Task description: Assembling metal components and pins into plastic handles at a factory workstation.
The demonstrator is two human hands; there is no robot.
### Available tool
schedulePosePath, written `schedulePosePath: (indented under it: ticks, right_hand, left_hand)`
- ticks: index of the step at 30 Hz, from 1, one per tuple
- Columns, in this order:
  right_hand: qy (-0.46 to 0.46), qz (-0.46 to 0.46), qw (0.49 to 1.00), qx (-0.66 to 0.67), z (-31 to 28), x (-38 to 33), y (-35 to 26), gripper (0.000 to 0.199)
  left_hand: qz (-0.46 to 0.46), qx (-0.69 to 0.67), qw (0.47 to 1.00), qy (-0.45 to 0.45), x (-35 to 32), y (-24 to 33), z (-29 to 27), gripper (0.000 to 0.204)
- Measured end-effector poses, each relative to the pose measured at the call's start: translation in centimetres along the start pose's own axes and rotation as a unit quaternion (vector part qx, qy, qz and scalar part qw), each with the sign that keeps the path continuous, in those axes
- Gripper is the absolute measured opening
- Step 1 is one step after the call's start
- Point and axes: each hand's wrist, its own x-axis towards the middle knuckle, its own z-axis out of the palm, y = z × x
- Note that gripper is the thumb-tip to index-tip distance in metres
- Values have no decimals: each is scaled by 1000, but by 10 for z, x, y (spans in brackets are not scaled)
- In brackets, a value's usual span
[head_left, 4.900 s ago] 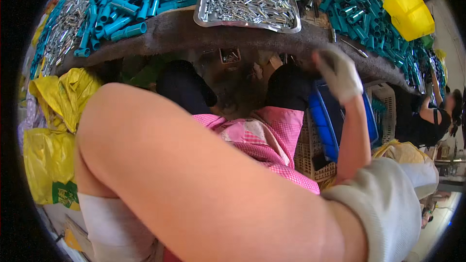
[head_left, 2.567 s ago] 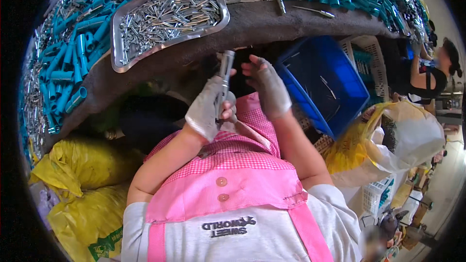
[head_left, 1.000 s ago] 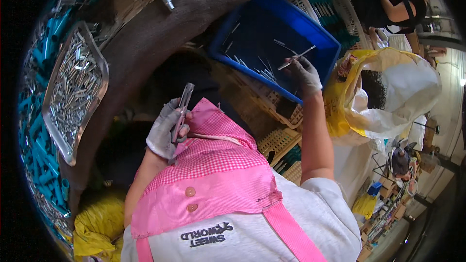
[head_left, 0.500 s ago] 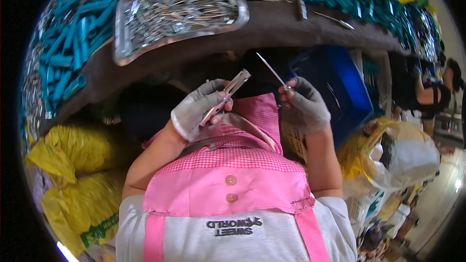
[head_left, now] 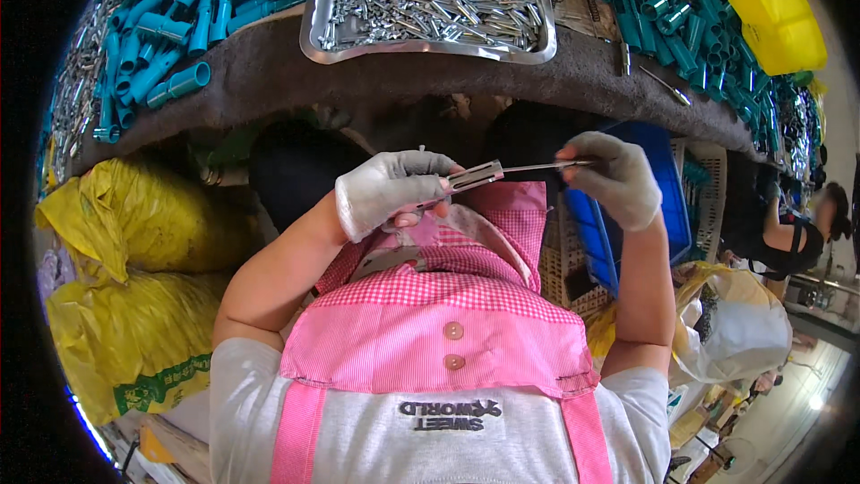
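Pinching a rod [head_left: 537,167], the right hand [head_left: 618,183] faces the left hand [head_left: 387,192] gripping a tube [head_left: 477,177].

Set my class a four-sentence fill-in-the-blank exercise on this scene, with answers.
The left hand and right hand both wear ____.
The slotted metal piece is in the person's ____ hand.
The thin metal rod is in the person's ____ hand.
The apron is coloured ____.

Answers: gloves; left; right; pink.

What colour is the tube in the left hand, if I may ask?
The tube is silvery, best seen in the head view.
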Motion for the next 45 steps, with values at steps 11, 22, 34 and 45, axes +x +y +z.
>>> schedulePosePath:
  ticks: [11,22,34,45]
  right_hand:
    - [-121,60,989,58,37,9,3,17]
    - [-39,65,977,202,47,2,10,16]
    - [-21,-32,997,67,67,-4,18,27]
    - [-15,125,987,100,72,3,12,22]
  left_hand:
    - [-32,21,994,-101,9,-10,4,36]
    - [-25,-106,987,-118,17,-30,7,46]
    - [-122,-258,949,-134,8,-36,-1,40]
    - [-74,-196,973,-97,7,-40,0,35]
